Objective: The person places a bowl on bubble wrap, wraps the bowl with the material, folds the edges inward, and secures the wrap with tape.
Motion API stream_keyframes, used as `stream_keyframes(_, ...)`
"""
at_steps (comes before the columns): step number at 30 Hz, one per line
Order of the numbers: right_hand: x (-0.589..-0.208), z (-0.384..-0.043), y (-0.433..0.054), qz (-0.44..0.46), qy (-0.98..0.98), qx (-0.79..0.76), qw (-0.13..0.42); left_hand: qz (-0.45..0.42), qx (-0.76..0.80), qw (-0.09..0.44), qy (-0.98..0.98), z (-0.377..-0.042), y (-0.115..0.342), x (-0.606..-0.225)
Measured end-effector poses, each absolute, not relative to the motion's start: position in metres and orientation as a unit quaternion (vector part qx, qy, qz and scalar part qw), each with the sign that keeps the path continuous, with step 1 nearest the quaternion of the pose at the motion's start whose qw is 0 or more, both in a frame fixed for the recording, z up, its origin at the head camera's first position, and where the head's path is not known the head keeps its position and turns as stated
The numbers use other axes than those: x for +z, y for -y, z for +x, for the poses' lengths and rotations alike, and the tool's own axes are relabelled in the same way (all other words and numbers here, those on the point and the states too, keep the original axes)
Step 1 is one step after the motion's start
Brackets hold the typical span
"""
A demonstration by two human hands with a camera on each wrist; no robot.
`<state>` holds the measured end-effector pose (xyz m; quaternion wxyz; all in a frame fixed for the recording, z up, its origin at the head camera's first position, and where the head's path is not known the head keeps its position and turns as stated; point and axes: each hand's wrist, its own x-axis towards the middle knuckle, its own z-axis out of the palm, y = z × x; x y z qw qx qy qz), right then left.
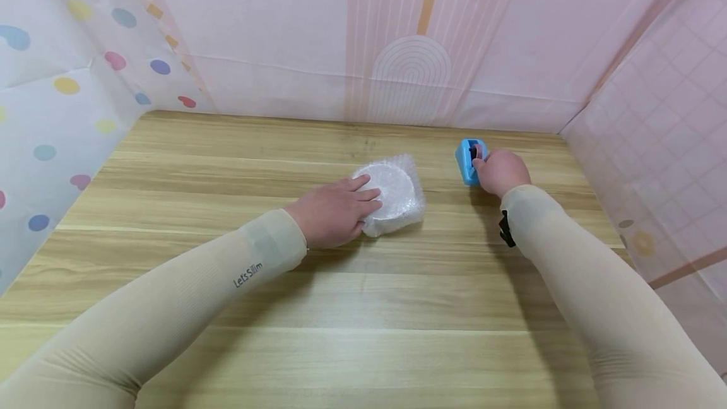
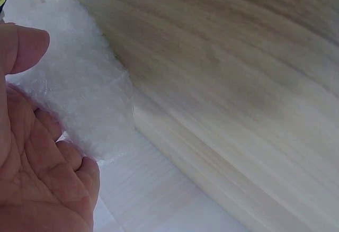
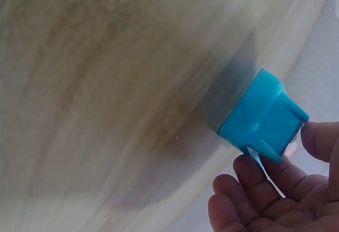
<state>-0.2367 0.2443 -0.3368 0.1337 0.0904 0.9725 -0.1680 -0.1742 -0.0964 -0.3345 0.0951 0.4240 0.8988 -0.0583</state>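
Note:
Near the middle of the table in the head view lies a flat, round-looking item in clear bubble wrap (image 1: 394, 191). My left hand (image 1: 341, 210) rests on its left side, fingers spread over the top. From the left wrist view, the bubble wrap (image 2: 79, 78) shows beside the thumb and fingertips of the left hand (image 2: 42, 158). To the right stands a small blue tape dispenser (image 1: 467, 163) with a roll inside. My right hand (image 1: 505, 172) holds its near end; in the right wrist view, thumb and fingers of that hand (image 3: 286, 189) sit at the toothed cutter of the dispenser (image 3: 259, 118).
The wood-grain table (image 1: 363, 308) meets a pink patterned cloth wall (image 1: 272, 36) at the back, just behind the dispenser. Cloth with coloured dots (image 1: 51, 125) borders the left side, and a pink checked one (image 1: 670, 118) the right.

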Motion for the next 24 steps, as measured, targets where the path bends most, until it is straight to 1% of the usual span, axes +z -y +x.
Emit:
stream_keyframes(6,-0.338,-0.243,-0.247,0.094,-0.972,-0.158,0.147,0.424,-0.056,0.096,-0.899,-0.174,0.096,-0.334)
stream_keyframes(12,-0.336,-0.246,-0.248,0.131,-0.959,-0.192,0.162,0.425,-0.059,0.095,-0.898,-0.174,0.096,-0.335)
stream_keyframes(18,-0.338,-0.249,-0.247,0.145,-0.954,-0.204,0.164,0.429,-0.062,0.09,-0.897,-0.175,0.096,-0.336)
stream_keyframes(24,-0.339,-0.251,-0.248,0.14,-0.958,-0.195,0.158,0.429,-0.059,0.091,-0.897,-0.175,0.096,-0.336)
